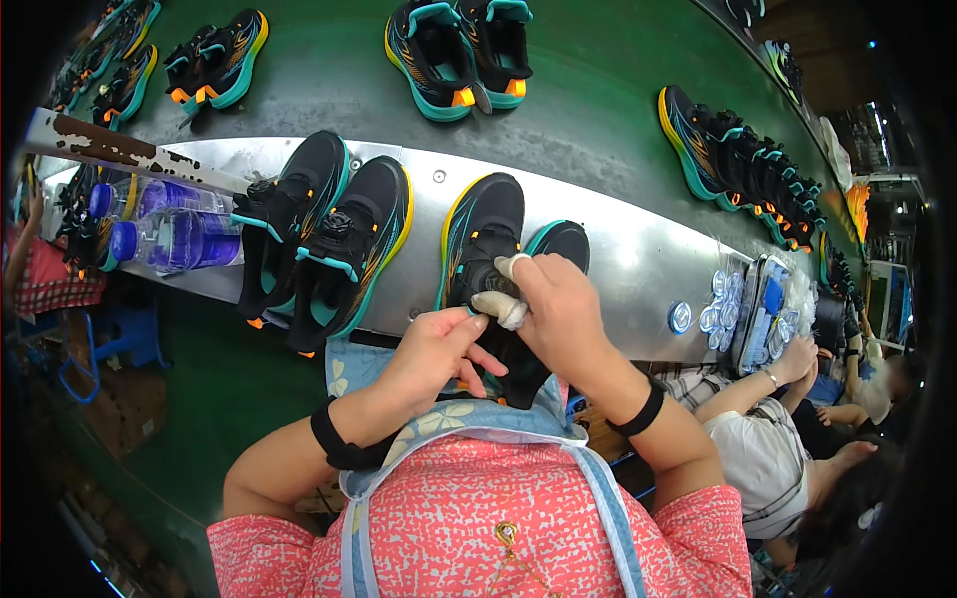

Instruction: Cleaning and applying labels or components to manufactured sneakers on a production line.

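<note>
My left hand (434,351) and my right hand (556,311) meet over a black sneaker (485,261) with yellow and teal trim, which stands on the metal shelf (638,261) right in front of me. My right hand grips the shoe's heel end, with white wrapping on its fingertips. My left hand pinches the shoe's collar beside it. A second shoe of that kind (560,242) lies just behind my right hand. Both wrists wear black bands.
A pair of black sneakers (324,234) stands on the shelf to the left, beside blue plastic bottles (174,224). More pairs (461,45) ride the green conveyor belt (588,110) beyond. A seated person (778,439) works at my right, near clear plastic parts (743,304).
</note>
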Tool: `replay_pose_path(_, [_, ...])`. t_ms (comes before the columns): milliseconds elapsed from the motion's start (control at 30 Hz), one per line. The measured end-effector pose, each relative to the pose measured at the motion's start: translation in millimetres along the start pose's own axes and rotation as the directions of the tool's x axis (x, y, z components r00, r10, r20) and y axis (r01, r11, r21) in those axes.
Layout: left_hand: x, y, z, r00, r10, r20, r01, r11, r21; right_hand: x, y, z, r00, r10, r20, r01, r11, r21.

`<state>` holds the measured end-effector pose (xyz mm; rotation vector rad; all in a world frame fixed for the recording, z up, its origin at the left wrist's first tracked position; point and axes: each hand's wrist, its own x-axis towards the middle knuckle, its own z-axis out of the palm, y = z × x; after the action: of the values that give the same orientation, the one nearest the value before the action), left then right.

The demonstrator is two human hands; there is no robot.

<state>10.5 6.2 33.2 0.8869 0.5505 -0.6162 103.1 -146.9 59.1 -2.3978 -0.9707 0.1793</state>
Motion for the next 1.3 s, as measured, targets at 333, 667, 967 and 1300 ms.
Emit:
replay_pose_path(333, [-1, -2, 5, 0.998, 0.048, -0.041, -0.048, 0.999, -0.005, 4, -5, 6, 0.992, -0.057, -0.111, 0.056, 0.998, -0.018])
replay_pose_path(667, [-4, -4, 2, 0.998, 0.060, 0.030, -0.058, 0.996, -0.064, 11, 9, -10, 0.985, -0.100, 0.140, 0.061, 0.965, 0.255])
replay_pose_path(967, [-17, -7, 0, 0.994, 0.108, 0.012, -0.104, 0.982, -0.160, -8, 23, -17, 0.988, 0.154, 0.011, -0.146, 0.909, 0.391])
replay_pose_path(1300, [28, 3, 53, 0.814, 0.480, 0.327, -0.338, -0.066, 0.939, -97, 71, -8, 0.851, 0.511, 0.124, -0.496, 0.702, 0.512])
